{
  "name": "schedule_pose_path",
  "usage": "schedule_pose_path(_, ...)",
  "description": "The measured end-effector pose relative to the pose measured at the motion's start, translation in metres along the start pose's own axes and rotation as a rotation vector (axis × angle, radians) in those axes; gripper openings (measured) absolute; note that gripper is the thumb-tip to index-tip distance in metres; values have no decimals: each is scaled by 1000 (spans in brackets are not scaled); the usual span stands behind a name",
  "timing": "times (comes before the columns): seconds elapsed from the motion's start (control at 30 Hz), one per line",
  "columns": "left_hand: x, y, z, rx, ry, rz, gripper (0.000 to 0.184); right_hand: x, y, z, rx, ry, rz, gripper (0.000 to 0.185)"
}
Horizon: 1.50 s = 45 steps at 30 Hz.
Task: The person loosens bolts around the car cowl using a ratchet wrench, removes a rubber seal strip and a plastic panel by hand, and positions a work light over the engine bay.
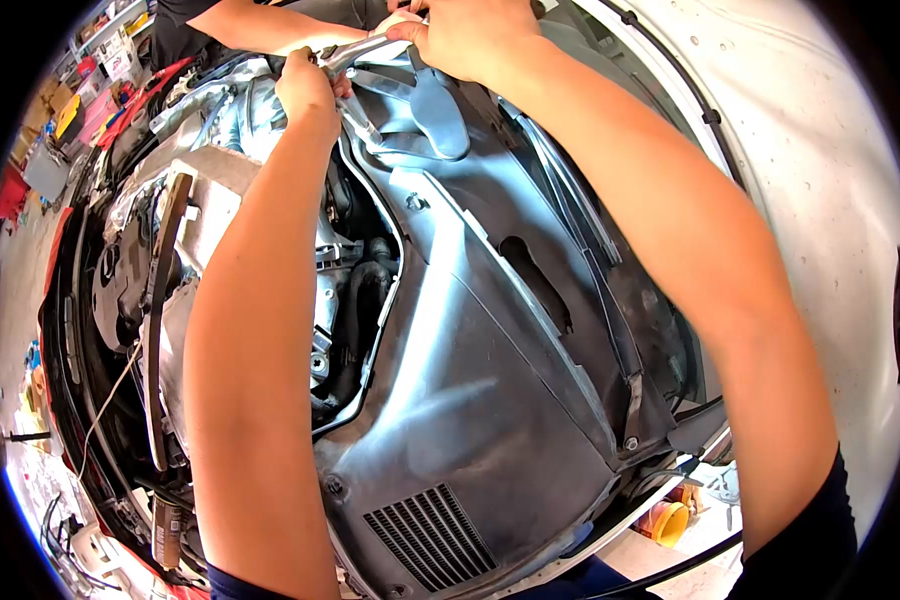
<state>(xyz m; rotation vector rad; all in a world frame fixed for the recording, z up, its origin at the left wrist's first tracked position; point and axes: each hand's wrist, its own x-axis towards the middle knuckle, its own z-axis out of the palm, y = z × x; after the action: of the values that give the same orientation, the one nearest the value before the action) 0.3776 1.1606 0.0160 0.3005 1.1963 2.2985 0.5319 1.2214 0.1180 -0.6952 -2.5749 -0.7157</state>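
At the top of the head view, my left hand (307, 85) is closed round one end of a silvery metal tool (360, 48). My right hand (475, 35) grips the tool's other end, its thumb pressed along the metal. Both hands are over the far part of the engine bay, beside a blue-grey plastic part (438, 112). Below them lies the dark cowl panel (450, 370) with a slatted vent (430, 535). What the tool touches is hidden by the hands.
Another person's forearm (260, 27) reaches in at the top left, close to my hands. Open engine parts (355, 290) lie left of the cowl. A white car panel (810, 180) fills the right. Shelves and boxes (120, 55) stand at upper left; a yellow container (670, 522) is lower right.
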Motion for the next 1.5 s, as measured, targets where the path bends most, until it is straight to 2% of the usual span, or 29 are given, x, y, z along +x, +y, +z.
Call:
schedule_pose_path(0.03,7,-4,-4,-11,-53,7,26,-7,-6,-11,-27,39,42,52)
schedule_pose_path(0.07,15,-5,-9,-26,-105,-29,26,-2,-11,-26,-53,-225,81,53)
schedule_pose_path(0.17,15,-7,-10,69,-98,39,27,-13,-6,-24,-72,-126,46,55)
schedule_pose_path(0.23,10,-7,-8,-35,21,34,40,4,-1,-20,-112,-226,-44,55)
schedule_pose_path(0.3,-4,-5,-4,33,252,95,44,45,17,1,203,-191,-263,51)
schedule_pose_path(0.33,0,-14,-1,26,384,188,45,94,35,50,44,-38,-610,46)
schedule_pose_path(0.4,-22,-10,23,40,651,347,48,128,23,48,-44,-106,-685,47)
schedule_pose_path(0.47,-17,-9,24,71,655,336,48,139,22,45,-64,-140,-717,49)
schedule_pose_path(0.53,-12,-10,15,57,558,268,46,126,25,42,62,-244,-573,52)
schedule_pose_path(0.57,-3,-13,11,49,481,219,45,115,33,30,130,-329,-539,47)
schedule_pose_path(0.6,4,-16,13,95,470,230,42,98,39,25,245,-252,-513,41)
schedule_pose_path(0.63,-8,-15,24,142,470,392,41,84,42,21,361,-179,-483,36)
schedule_pose_path(0.7,-12,-14,27,88,472,444,39,76,36,15,268,-191,-429,32)
schedule_pose_path(0.73,3,-21,20,19,384,419,38,76,35,16,185,-186,-376,29)
schedule_pose_path(0.83,21,-32,12,45,341,405,36,65,37,22,253,-135,-314,29)
schedule_pose_path(0.9,20,-28,8,33,267,339,34,52,34,17,138,-104,-257,32)
schedule_pose_path(0.97,-6,-6,9,-18,164,143,31,40,30,3,115,-93,-217,34)
schedule_pose_path(1.03,-6,-1,8,-8,128,128,30,38,23,1,85,-149,-144,40)
schedule_pose_path(1.1,-8,1,6,41,107,66,32,32,16,2,-103,-179,-19,52)
schedule_pose_path(1.13,-9,2,7,62,108,83,34,29,13,-11,-58,-295,25,61)
schedule_pose_path(1.17,-10,3,7,62,104,77,34,26,11,-9,-61,-300,30,61)
schedule_pose_path(1.27,1,1,-2,11,-36,42,33,17,8,2,15,-141,124,61)
schedule_pose_path(1.4,9,-1,-6,75,-154,-2,29,-3,-8,-18,-1,-140,230,61)
schedule_pose_path(1.43,16,-2,-12,79,-243,-26,29,-15,-13,-17,-91,-28,243,60)
schedule_pose_path(1.5,16,-8,-13,135,-190,73,31,-21,-11,9,-130,118,244,70)
